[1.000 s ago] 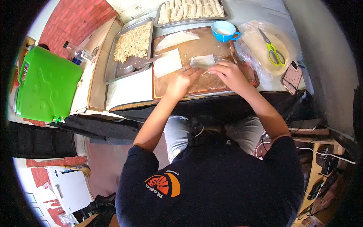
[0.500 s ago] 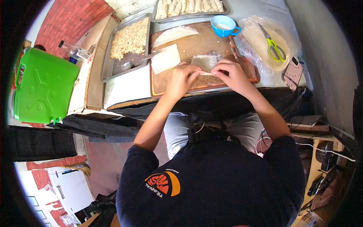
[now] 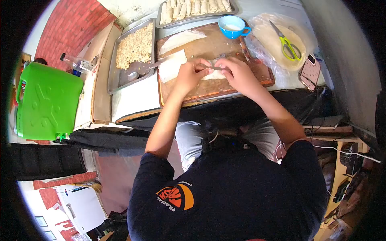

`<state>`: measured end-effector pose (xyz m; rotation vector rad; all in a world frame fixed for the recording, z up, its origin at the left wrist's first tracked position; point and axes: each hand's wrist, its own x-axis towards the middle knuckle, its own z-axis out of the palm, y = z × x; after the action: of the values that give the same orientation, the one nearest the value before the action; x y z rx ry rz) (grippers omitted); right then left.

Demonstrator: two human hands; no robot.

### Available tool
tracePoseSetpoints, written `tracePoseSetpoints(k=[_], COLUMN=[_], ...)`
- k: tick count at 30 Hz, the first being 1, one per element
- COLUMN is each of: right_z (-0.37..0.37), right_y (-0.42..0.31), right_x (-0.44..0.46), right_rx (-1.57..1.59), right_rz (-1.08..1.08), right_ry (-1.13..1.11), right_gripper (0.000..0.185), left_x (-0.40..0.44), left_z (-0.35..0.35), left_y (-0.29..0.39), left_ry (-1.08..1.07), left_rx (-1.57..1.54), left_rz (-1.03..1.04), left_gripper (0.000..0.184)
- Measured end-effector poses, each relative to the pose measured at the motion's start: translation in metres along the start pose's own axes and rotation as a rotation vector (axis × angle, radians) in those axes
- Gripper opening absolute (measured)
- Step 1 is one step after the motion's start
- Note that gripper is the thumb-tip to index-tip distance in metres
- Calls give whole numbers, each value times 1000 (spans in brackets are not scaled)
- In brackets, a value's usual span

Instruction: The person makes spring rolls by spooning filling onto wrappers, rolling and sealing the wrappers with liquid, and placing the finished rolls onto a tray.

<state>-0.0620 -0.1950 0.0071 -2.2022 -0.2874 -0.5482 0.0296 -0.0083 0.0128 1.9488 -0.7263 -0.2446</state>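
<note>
Standing at far L is a green jerrycan [image 3: 50, 102], w/ a clear bottle [image 3: 80, 64] behind it. Next R, a metal tray [image 3: 120, 79] holds crumbly filling [image 3: 134, 47], heaped toward the back, w/ a spoon [image 3: 133, 76] in the bare front bit. So plenty of filling left, I'd guess, tho part looks used. Then the brown board [image 3: 213, 42]: flat sq. wrapper [image 3: 171, 66] on its L side, unfilled, w/ a thin half-round sheet [image 3: 183, 41] behind. Past the board's back edge, a 2nd tray [image 3: 199, 19] carries pale rolls [image 3: 193, 8] side by side, prob. the done ones. L hand [image 3: 192, 74] has thumb & fingers pinched on L end of the worked wrapper [image 3: 213, 75], which is low over the board betw. both hands; R hand [image 3: 237, 74] pinches the other end, fingertips nearly meeting. This one looks part done: some folding, no finished roll yet; fingers hide any filling inside. Further R, blue cup [image 3: 231, 33] w/ something pale inside at board's back R corner, then a bagged stack of round sheets [image 3: 265, 38] w/ green-handled scissors [image 3: 287, 46] on top, so more sheets remain, & a phone [image 3: 309, 73] at far R
</note>
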Motion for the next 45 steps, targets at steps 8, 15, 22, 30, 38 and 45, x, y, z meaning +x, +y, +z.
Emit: tracePoseSetpoints(k=[8,15,22,30,38,45], right_z=[7,6,2,2,9,0], right_y=[-6,0,7,-2,12,13], right_x=[-19,-18,-10,-6,-3,4], right_rx=[-154,-108,-101,-18,62,83], right_rz=[-66,-187,-138,-121,-107,-81], right_ry=[10,27,-99,-20,-84,-168], right_gripper=[24,23,19,19,20,15], left_x=[3,-6,-31,-28,-33,-35], left_z=[-6,0,3,11,12,16], left_y=[-6,-1,16,6,0,4], left_ry=[-41,58,78,160,220,220], left_rx=[28,114,242,329,397,228], left_rz=[-101,-17,167,288,308,197], left_gripper=[21,17,30,27,25,21])
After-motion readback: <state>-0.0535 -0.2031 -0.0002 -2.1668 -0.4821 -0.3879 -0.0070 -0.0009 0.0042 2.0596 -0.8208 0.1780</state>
